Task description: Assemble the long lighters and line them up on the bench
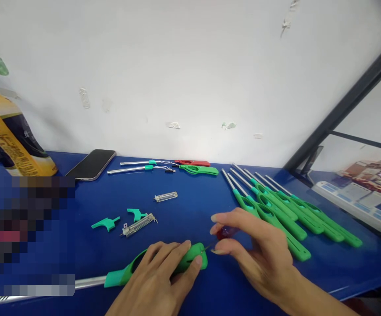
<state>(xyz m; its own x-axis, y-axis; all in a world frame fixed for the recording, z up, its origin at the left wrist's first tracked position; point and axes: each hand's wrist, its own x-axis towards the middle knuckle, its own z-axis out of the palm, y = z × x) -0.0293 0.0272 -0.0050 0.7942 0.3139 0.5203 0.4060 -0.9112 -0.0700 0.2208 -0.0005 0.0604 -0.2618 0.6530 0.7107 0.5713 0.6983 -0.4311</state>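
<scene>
A green long-necked lighter (193, 256) lies on the blue table, its metal tube to the left. My left hand (159, 276) is closed over the handle and presses it down. In my right hand (259, 252) is a small screwdriver (225, 232) with a translucent reddish handle, partly hidden by the fingers. Its thin shaft meets the butt end of the lighter's handle. Above my left hand lie two teal triggers (106, 224), a clear fuel tank (139, 224) with small metal bits beside it, and another clear tank (166, 196) farther back.
Several green lighters (282, 210) lie side by side at the right. Along the wall are a red handle (193, 163), a green handle (199, 170) and two metal tubes (131, 169) with wires. A phone (93, 164) and a yellow bottle (16, 136) are at the left.
</scene>
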